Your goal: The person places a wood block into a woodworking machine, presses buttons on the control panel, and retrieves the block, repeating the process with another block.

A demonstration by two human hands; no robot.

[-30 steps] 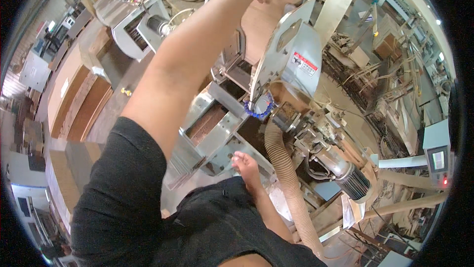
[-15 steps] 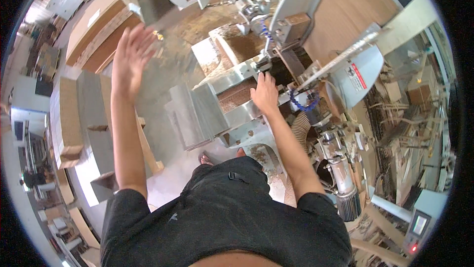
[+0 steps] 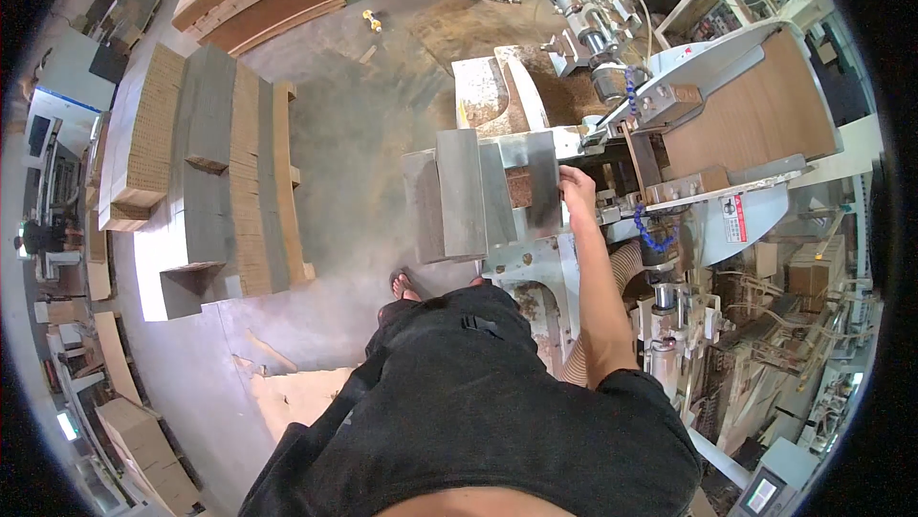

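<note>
My right hand [image 3: 578,196] is closed on the right edge of a narrow dark grey board [image 3: 545,180], which lies across the metal rails of a woodworking machine. The thumb side of that hand is partly hidden. Just left of this board, a stack of similar grey boards [image 3: 461,194] rests at the machine's end, several pieces side by side. Of my left hand nothing shows; the left arm is out of the picture too.
A motor unit [image 3: 579,15] and a pale guard plate [image 3: 736,220] flank the rails. Blue coiled hose [image 3: 654,233] hangs near my forearm. Long stacked boards [image 3: 206,173] stand left on the floor, with a brown panel stack [image 3: 268,0] beyond. A small yellow object [image 3: 373,22] lies on the floor.
My left hand, raised and spread before, has left the view. The right hand now grips a grey board on the rails, where no board lay before. The view has shifted left.
</note>
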